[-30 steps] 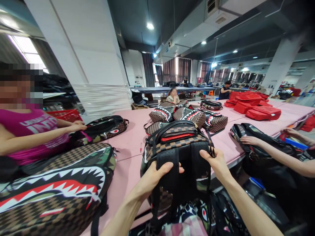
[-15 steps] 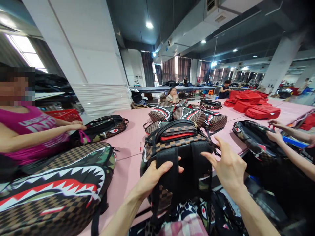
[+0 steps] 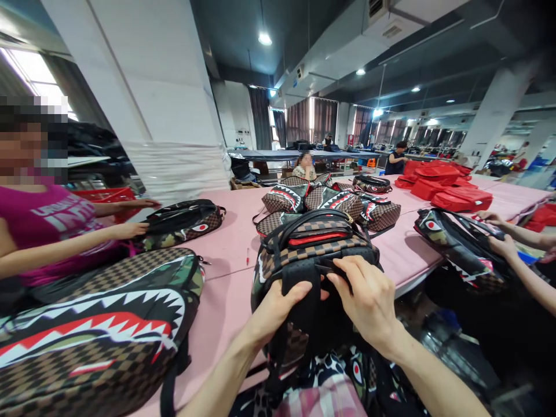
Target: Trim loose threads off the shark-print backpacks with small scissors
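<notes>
A brown-and-black checkered backpack (image 3: 299, 253) stands at the table's edge in front of me, its back panel and black straps facing me. My left hand (image 3: 275, 313) is closed around one padded shoulder strap (image 3: 299, 273), thumb in front and fingertips showing past its inner edge. At the upper back panel, between the straps, my right hand (image 3: 369, 298) is closed in a pinch. What its fingertips hold, if anything, is too small and dark to make out. A black top handle and a red-lined pocket (image 3: 319, 236) show on top of the bag.
A large shark-mouth backpack (image 3: 99, 324) lies left on the pink table (image 3: 221, 313). Several similar bags (image 3: 332, 202) are piled ahead; a red pen (image 3: 247, 256) lies nearer. Co-workers handle bags at left and right. Red bags (image 3: 452, 182) are heaped at the back right.
My right hand has moved left from the bag's right side to its back panel, its spread fingers closing to a pinch. My left hand keeps its grip. The right-hand co-worker's bag has tilted.
</notes>
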The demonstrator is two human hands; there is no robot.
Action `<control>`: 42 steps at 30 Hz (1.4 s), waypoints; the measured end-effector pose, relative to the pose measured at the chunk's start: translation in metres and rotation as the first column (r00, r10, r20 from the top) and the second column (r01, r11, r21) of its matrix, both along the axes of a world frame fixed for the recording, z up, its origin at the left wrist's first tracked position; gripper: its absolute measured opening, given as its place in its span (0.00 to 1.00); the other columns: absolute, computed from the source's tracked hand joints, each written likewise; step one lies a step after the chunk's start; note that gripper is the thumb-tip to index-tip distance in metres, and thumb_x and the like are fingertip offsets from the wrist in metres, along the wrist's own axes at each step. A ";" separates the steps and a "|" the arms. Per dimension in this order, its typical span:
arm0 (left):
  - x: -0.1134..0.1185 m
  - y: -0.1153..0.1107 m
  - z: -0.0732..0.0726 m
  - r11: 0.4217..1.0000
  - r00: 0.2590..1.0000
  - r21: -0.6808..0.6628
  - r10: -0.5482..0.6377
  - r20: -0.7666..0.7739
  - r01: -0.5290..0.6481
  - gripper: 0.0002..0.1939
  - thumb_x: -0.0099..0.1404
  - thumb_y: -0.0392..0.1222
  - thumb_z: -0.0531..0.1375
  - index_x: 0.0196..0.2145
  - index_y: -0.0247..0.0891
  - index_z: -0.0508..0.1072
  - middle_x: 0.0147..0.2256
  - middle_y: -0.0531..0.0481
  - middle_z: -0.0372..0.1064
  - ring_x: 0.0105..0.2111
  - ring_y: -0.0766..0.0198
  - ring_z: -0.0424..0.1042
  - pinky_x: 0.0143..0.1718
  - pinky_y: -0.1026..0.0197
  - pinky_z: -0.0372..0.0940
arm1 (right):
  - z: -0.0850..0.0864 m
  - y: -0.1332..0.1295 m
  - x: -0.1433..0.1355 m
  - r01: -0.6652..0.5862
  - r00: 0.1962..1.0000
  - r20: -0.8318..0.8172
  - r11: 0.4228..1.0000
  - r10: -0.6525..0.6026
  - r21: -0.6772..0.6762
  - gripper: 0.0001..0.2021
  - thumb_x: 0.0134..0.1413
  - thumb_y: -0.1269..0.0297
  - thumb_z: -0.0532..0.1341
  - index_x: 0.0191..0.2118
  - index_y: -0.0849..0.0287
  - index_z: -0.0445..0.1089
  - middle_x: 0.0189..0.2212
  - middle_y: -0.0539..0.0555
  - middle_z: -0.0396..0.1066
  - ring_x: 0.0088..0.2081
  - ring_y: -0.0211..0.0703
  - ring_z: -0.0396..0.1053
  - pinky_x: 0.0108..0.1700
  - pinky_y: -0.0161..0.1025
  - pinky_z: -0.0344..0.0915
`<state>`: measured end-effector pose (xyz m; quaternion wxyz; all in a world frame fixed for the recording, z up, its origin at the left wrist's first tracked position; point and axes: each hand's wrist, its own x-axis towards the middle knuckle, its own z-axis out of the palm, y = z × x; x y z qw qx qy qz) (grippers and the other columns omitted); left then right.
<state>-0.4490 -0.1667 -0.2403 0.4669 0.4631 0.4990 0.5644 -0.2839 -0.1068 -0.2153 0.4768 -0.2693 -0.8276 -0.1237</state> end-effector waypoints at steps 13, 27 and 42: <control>0.003 -0.002 0.005 1.000 0.999 -0.011 0.027 -0.019 -0.027 0.21 0.57 0.50 0.59 0.44 0.33 0.73 0.38 0.44 0.75 0.37 0.56 0.73 0.40 0.60 0.67 | 0.007 0.004 0.000 -0.344 0.929 -0.266 0.862 0.256 -0.372 0.06 0.55 0.65 0.57 0.37 0.58 0.69 0.33 0.54 0.72 0.35 0.40 0.70 0.36 0.35 0.65; 0.012 -0.011 0.009 0.983 0.984 -0.079 0.161 -0.075 -0.166 0.27 0.54 0.56 0.57 0.42 0.28 0.71 0.32 0.39 0.76 0.35 0.51 0.73 0.33 0.58 0.68 | -0.043 0.047 0.047 -0.494 0.807 -0.590 0.543 -0.003 -0.679 0.10 0.44 0.58 0.61 0.27 0.60 0.67 0.21 0.46 0.61 0.24 0.34 0.57 0.27 0.32 0.57; 0.025 -0.016 0.000 0.978 0.982 -0.096 0.181 -0.059 -0.186 0.28 0.53 0.56 0.60 0.43 0.29 0.71 0.34 0.38 0.75 0.37 0.50 0.73 0.34 0.55 0.69 | -0.052 0.041 0.048 -0.551 0.826 -0.515 0.531 0.232 -0.645 0.11 0.49 0.57 0.59 0.30 0.62 0.69 0.25 0.49 0.66 0.28 0.38 0.62 0.32 0.34 0.61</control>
